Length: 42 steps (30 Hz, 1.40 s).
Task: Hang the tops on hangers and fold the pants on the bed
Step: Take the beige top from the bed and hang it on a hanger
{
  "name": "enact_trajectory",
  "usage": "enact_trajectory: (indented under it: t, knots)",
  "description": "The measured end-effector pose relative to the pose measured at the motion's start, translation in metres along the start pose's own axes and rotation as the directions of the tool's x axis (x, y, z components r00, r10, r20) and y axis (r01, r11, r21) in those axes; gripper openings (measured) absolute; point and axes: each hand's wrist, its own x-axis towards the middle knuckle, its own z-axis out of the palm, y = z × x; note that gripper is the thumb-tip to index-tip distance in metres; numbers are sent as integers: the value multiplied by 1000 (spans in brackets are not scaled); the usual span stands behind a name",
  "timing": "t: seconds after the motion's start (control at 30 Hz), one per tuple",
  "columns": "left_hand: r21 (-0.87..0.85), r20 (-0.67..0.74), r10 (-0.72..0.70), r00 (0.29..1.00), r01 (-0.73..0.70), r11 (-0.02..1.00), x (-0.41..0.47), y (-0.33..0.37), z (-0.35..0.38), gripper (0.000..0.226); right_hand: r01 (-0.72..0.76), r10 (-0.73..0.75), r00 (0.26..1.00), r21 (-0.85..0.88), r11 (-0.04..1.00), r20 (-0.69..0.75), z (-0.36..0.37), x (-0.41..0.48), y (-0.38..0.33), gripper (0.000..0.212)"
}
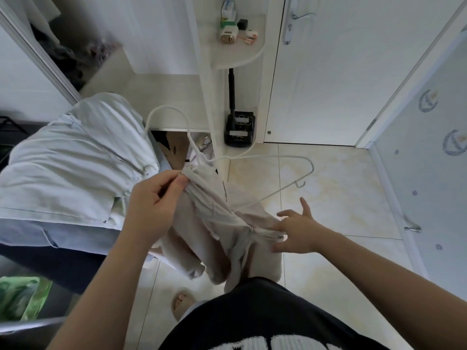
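left hand point(154, 198) pinches the beige top point(212, 223) at the neck of the hanger point(194, 145), held above the floor point(328, 198). right hand point(295, 231), fingers spread, touches the top's free shoulder. the hanger's bare arm extends rightward, nearer the right hand.

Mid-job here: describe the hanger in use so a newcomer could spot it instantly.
Start from the white door and look down to the tiled floor in front of it. Above that floor, the left hand pinches a beige top where it meets the hanger. It is thin white wire, half bare, unlike the soft pale pants lying to the left.
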Motion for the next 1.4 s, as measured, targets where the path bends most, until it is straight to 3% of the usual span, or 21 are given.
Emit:
enact_trajectory:
  t: [0.1,0.23,0.37,0.53,0.7,0.83,0.93,1.0,1.07,1.13,1.2,1.23,1.3,1.4]
  knots:
    - [54,99,-10,995,5,999,4,-7,-8,19,-61,58,997,-62,996,-42,-2,-5,15,40]
    - [165,202,-65,977,31,986,6,-19,-8,22,-154,122,969,-139,978,-216,-14,-11,27,32]
    - [275,224,-72,972,7,961,9,-24,-8,22,-176,139,915,-65,982,-380,-34,-17,34,11]
    - [352,367,-77,927,-62,934,16,-17,6,30,4,83,875,180,984,-477,-78,-34,19,6]
    - [255,453,55,890,-189,948,25,21,38,26,353,-108,784,295,888,-612,-113,-39,-42,12]
    - [262,391,84,917,-199,944,32,32,47,38,369,-55,800,418,830,-598,-117,-37,-66,8]
    - [378,406,88,910,-255,890,33,27,49,67,385,-12,835,567,728,-551,-118,-42,-67,10]
    - [482,375,69,925,-258,838,31,22,53,65,393,-8,860,652,648,-510,-120,-47,-63,18]
    - [499,246,98,964,-213,840,25,17,61,46,396,-37,888,722,567,-458,-120,-51,-57,22]
    - [474,30,148,988,-145,868,18,16,70,33,419,-34,892,795,439,-451,-116,-51,-54,26]
    - [453,-147,190,971,-105,885,13,15,77,31,413,97,879,847,334,-467,-111,-45,-56,33]
    - [422,-179,192,965,-101,901,13,15,79,34,401,178,861,851,338,-477,-110,-41,-58,31]
    - [292,-153,125,980,-76,953,15,14,81,36,357,258,811,794,493,-525,-110,-33,-59,19]
    - [74,-152,-73,986,84,994,28,10,78,31,281,199,776,612,739,-598,-109,-31,-56,28]
